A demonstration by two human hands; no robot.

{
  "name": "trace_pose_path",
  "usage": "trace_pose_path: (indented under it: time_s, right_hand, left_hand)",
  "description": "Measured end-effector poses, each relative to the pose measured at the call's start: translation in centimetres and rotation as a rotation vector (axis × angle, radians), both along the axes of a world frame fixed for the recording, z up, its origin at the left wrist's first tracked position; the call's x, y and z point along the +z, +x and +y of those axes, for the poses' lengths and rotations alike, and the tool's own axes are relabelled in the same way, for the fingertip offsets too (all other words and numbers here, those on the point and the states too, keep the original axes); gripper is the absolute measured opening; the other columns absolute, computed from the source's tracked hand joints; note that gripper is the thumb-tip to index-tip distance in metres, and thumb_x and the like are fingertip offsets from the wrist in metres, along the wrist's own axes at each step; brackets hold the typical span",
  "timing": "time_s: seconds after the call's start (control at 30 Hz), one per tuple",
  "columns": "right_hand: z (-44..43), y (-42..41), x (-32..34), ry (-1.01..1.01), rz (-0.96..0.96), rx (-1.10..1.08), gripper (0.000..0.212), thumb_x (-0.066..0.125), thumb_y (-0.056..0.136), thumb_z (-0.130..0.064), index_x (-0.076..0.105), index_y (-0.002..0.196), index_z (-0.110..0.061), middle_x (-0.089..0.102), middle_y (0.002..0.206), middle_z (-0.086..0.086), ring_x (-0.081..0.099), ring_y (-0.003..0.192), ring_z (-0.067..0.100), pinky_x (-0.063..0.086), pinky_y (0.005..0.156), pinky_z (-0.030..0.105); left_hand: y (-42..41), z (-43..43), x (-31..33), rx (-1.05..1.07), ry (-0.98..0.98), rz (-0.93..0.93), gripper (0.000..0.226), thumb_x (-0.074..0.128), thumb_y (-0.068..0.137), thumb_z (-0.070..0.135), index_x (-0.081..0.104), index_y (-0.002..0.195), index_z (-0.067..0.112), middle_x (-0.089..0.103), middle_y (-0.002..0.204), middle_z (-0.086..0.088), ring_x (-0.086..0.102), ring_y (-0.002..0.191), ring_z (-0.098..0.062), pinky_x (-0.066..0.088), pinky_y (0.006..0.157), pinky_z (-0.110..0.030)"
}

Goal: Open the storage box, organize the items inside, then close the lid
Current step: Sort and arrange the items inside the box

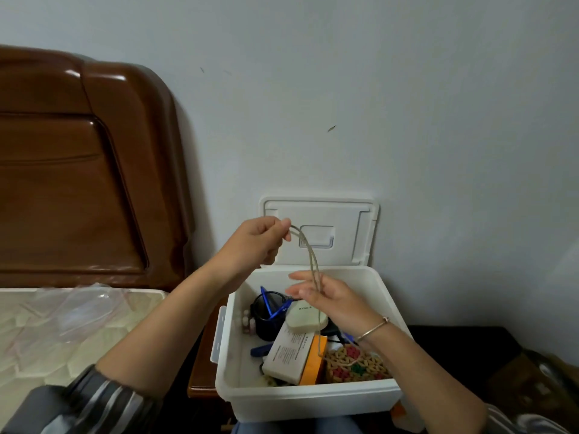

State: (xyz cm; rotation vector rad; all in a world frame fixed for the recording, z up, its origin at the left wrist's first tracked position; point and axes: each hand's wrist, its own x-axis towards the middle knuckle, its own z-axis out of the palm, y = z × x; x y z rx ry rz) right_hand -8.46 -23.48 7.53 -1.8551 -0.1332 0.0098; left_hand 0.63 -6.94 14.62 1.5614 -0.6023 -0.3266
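The white storage box (pixel 308 399) stands in front of me with its lid (pixel 351 214) swung up against the wall. My left hand (pixel 255 242) is raised above the box's back left corner and pinches the top of a thin beige cord (pixel 310 255). The cord hangs down in a loop through the fingers of my right hand (pixel 332 300), which hovers over the box, and trails to a woven pouch (pixel 354 364). Inside lie a black cup with blue pens (pixel 269 311), a pale oval case (pixel 305 317) and a white and orange carton (pixel 293 355).
A brown wooden headboard (pixel 78 170) and a mattress with clear plastic wrap (pixel 78 311) are to the left. A dark wooden nightstand (pixel 203 364) sits between bed and box. A dark surface (pixel 470 339) lies to the right, with the wall behind.
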Motion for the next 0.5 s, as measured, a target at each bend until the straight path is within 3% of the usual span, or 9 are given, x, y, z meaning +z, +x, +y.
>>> trace_pose_path:
  time_s: [0.1,0.17,0.37,0.5]
  right_hand:
    - [0.6,0.0,-0.4,0.040,-0.091,-0.042,0.022,0.047,0.098,-0.016,0.067,0.095,-0.023,0.065,0.068,-0.006,0.063,0.074,0.007,0.049,0.083,0.016]
    - [-0.1,0.0,-0.6,0.040,-0.120,-0.116,0.026,0.044,0.099,-0.018,0.067,0.088,-0.023,0.053,0.058,-0.008,0.053,0.062,0.007,0.049,0.078,0.018]
    - [-3.6,-0.2,-0.9,-0.130,-0.091,-0.167,0.027,0.039,0.100,-0.014,0.063,0.087,-0.014,0.046,0.056,-0.008,0.047,0.059,0.006,0.045,0.077,0.024]
    - [-4.7,-0.6,-1.1,-0.335,-0.032,-0.108,0.027,0.044,0.099,-0.016,0.067,0.084,-0.016,0.057,0.072,0.000,0.056,0.075,0.012,0.046,0.081,0.022]
  left_hand:
    - [0.4,0.4,0.5,0.071,-0.149,0.087,0.033,0.044,0.102,0.030,0.050,0.075,0.013,0.029,0.053,0.008,0.022,0.045,-0.007,0.022,0.040,-0.016]
    - [1.2,1.6,0.8,0.173,-0.257,0.171,0.034,0.041,0.103,0.029,0.047,0.072,0.016,0.027,0.055,0.007,0.021,0.043,-0.006,0.019,0.039,-0.016]
    - [4.1,6.3,-0.3,0.426,-0.577,0.526,0.038,0.037,0.104,0.036,0.042,0.071,0.017,0.027,0.044,0.010,0.022,0.035,-0.005,0.019,0.039,-0.015]
    - [4.5,7.3,-1.4,0.466,-0.624,0.576,0.038,0.038,0.103,0.037,0.044,0.071,0.016,0.028,0.045,0.009,0.024,0.035,-0.006,0.022,0.038,-0.014]
